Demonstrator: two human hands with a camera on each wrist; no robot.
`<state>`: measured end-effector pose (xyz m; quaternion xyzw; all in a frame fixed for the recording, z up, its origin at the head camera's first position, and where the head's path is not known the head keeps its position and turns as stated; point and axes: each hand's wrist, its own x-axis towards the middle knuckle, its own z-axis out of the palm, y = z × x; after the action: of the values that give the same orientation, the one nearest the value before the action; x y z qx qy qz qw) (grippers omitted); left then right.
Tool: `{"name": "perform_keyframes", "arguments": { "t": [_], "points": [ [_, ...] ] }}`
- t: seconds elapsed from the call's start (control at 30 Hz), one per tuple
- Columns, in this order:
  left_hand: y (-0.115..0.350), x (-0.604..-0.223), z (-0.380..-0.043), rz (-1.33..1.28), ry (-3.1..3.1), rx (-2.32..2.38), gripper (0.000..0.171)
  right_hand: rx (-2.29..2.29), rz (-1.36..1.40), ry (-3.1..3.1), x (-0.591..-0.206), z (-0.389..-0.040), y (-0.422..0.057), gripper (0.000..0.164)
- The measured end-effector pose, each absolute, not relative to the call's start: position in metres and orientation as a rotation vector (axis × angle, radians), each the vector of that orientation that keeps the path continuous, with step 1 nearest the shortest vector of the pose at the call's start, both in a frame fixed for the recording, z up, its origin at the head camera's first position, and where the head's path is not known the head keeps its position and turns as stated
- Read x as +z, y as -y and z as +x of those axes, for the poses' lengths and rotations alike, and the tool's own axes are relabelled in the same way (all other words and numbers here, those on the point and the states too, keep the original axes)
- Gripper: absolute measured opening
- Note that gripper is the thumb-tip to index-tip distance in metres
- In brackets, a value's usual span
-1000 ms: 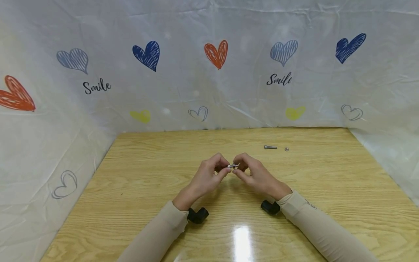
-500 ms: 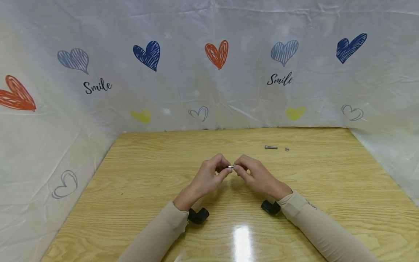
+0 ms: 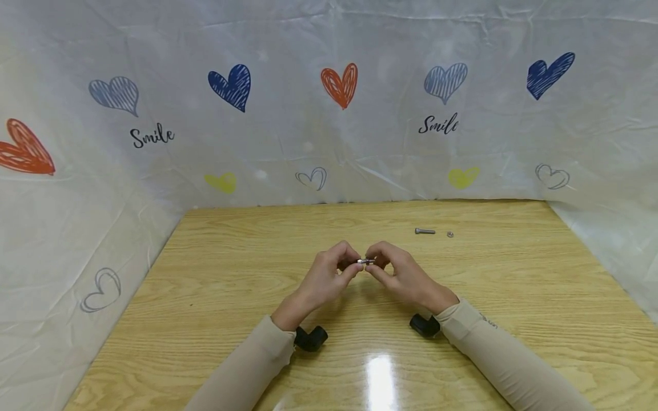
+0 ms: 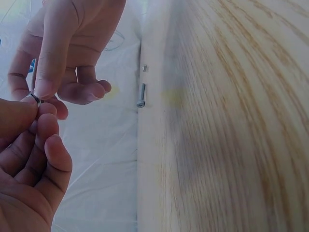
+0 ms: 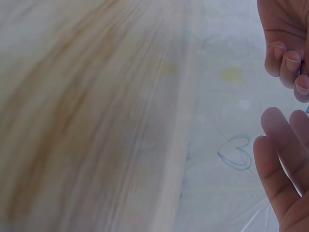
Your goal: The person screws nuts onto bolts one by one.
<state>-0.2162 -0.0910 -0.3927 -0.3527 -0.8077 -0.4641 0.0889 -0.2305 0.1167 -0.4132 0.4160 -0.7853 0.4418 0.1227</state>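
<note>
Between both hands, a small silver bolt (image 3: 361, 261) is held level above the table. My left hand (image 3: 327, 275) pinches its left end with thumb and index finger, hiding part of it. A nut (image 3: 367, 261) sits around the bolt's shaft, toward the right. The right hand (image 3: 402, 275) has its thumb and index fingertips at the nut, one on either side, with the shaft's end showing between them. In the left wrist view, the fingertips of both hands meet around a bit of metal (image 4: 35, 98). The right wrist view shows only fingers, the held parts being hidden.
Another bolt (image 3: 425, 231) with a socket head lies at the back right of the wooden table (image 3: 247, 240). A loose nut (image 3: 450, 234) lies just right of it. White sheeting (image 3: 288, 131) printed with hearts stands behind the table and along its sides.
Half a second ago the right fingertips were closed in over the nut and shaft. Now they are spread a little, as one second ago, and more metal shows. The left hand stays nearly still.
</note>
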Motion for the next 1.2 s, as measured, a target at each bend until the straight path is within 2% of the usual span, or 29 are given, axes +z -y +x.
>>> {"name": "perform_keyframes", "arguments": {
  "t": [0.2, 0.5, 0.7, 1.0, 1.2],
  "points": [
    [0.09, -0.393, -0.2165, -1.062, 2.395, -1.369, 0.006, 1.238, 1.229, 2.308, -0.413, -0.2316, -0.118, 0.006],
    [0.0897, -0.3927, -0.2156, -1.068, 2.39, -1.377, 0.006, 1.262, 1.19, 2.361, -0.4132, -0.2311, -0.1188, 0.011],
    [0.091, -0.3923, -0.2148, -1.058, 2.406, -1.405, 0.006, 1.303, 1.176, 2.364, -0.412, -0.2283, -0.1179, 0.023],
    [0.0906, -0.3928, -0.2153, -1.055, 2.412, -1.406, 0.006, 1.24, 1.217, 2.358, -0.4121, -0.2297, -0.1179, 0.009],
    [0.0891, -0.3932, -0.2162, -1.052, 2.413, -1.373, 0.006, 1.217, 1.207, 2.378, -0.4126, -0.2314, -0.1192, 0.015]
  ]
}}
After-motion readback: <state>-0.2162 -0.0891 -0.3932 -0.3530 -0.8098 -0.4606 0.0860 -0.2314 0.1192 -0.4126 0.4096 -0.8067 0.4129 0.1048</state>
